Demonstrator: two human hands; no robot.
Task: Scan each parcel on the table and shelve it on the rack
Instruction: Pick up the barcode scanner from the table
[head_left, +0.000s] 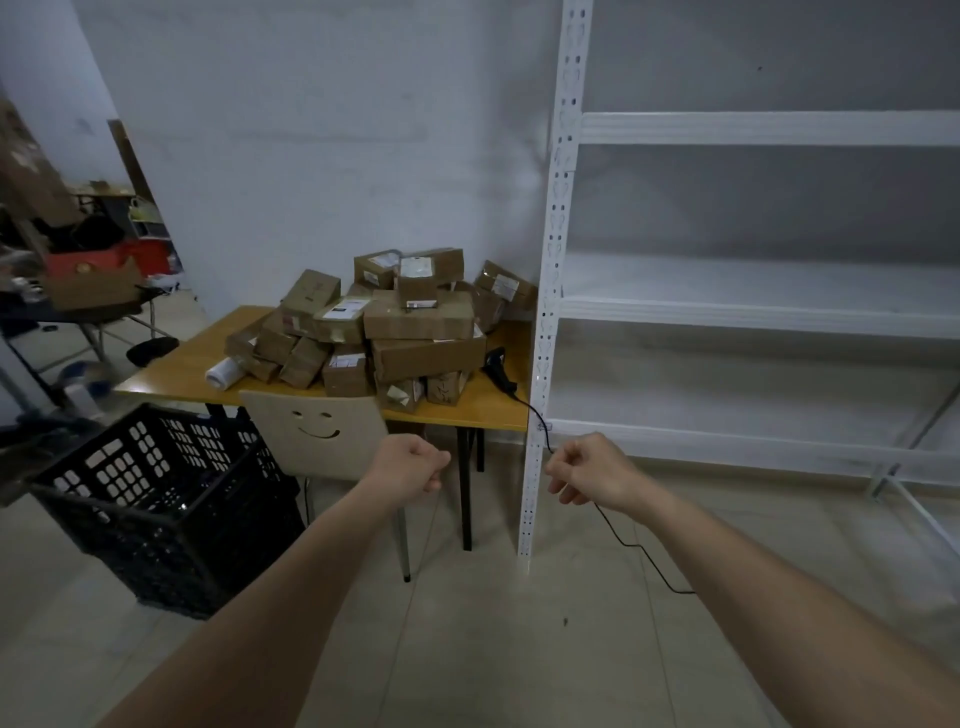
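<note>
Reaching forward over the tiled floor, both bare arms come from the near edge, with the two hands well apart from each other. The left hand (410, 462) has its fingers curled into a loose fist and holds nothing. The right hand (589, 470) also has curled fingers; a thin black cable (641, 548) passes just at its fingers, but I cannot tell if the hand pinches it or if the cable only runs behind it.

Farther away stands a wooden table (470, 410) with black legs, against the pale wall. On it lies a heap of brown cardboard parcels (395, 327), stacked without order, many with white labels. At the left end of the heap lies a white soft packet (222, 371). At the right end of the table, just beside the heap, lies a black handheld scanner (498, 366); its cable goes over the table edge and down to the floor.

Right of the table, touching it or nearly so, is the white metal rack (550, 291) with several bare shelves. In front of the table stands a pale chair (317, 434) with a smiling face cut in its back. Left of the chair, on the floor, is a black plastic crate (161, 499). At the far left there is clutter, with a red box (98, 260).
</note>
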